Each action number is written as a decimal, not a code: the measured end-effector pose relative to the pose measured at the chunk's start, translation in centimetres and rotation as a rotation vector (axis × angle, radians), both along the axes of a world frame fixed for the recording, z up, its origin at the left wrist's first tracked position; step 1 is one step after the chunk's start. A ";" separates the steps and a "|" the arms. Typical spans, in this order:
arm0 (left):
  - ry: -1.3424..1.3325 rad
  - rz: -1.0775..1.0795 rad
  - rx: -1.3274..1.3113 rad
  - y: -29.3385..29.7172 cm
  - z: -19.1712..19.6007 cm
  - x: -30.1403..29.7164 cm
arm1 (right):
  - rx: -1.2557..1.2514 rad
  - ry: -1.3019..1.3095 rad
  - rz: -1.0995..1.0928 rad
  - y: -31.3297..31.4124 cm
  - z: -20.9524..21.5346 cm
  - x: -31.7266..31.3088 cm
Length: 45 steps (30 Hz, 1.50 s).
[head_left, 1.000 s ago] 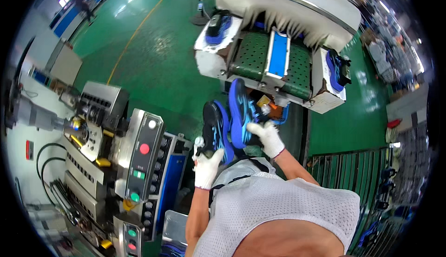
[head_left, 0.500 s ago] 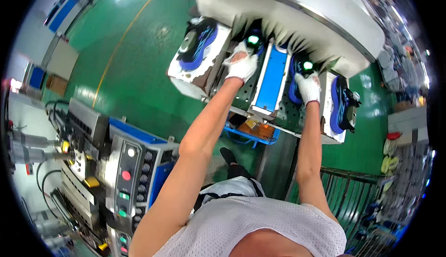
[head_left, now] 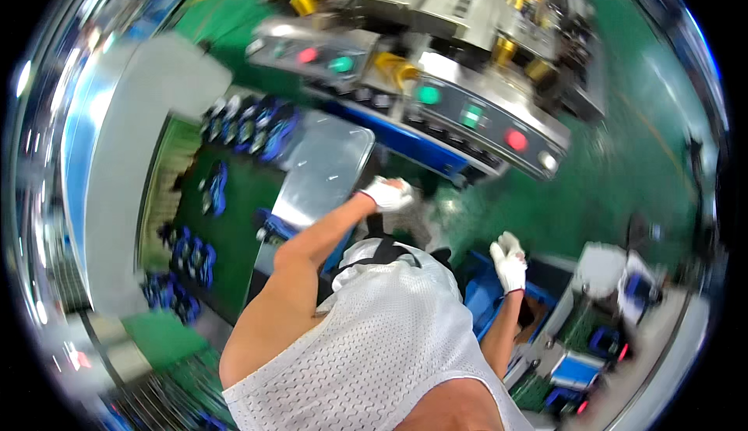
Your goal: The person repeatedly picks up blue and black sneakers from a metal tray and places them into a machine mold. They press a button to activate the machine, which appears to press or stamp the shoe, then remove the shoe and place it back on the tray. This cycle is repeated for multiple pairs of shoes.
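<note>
My left hand [head_left: 388,194], in a white glove, is in front of my body beside the corner of a shiny metal plate [head_left: 323,170]. Its fingers look curled, and nothing shows in them. My right hand [head_left: 509,263], also gloved, hangs over a blue bin [head_left: 485,295] with its fingers stretched out and nothing held. Several blue-and-black shoes [head_left: 269,131] stand in a row at the far end of the metal plate. Another shoe [head_left: 273,225] lies near my left forearm, and a shoe [head_left: 215,188] sits alone on the green belt [head_left: 241,221].
Ahead stands a machine with a panel of coloured buttons [head_left: 487,116]. A pale machine housing [head_left: 128,166] flanks the belt at left. At lower right, a white-edged station holds shoes [head_left: 604,341] under red lights and a blue-topped block [head_left: 576,371]. Green floor [head_left: 623,174] lies right.
Both hands have come away from the shoe station, holding nothing visible. My view has swung right to left: the station now shows at lower right, the button machine ahead and the belt at left.
</note>
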<state>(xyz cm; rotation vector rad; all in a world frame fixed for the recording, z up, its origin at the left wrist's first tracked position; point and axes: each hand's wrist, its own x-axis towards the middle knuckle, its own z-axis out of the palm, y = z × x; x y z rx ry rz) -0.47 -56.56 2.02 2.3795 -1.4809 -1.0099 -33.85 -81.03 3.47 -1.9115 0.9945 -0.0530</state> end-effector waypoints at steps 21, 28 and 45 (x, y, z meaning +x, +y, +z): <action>-0.429 1.218 0.398 56.8 -8.9 21.0 | -0.415 0.823 0.784 12.5 2.1 26.1; -0.273 1.348 0.232 52.3 -3.2 18.5 | -0.369 0.597 0.987 17.5 2.9 32.9; 0.141 0.825 -0.660 21.9 17.2 14.4 | 1.775 -0.159 0.300 23.7 10.8 40.4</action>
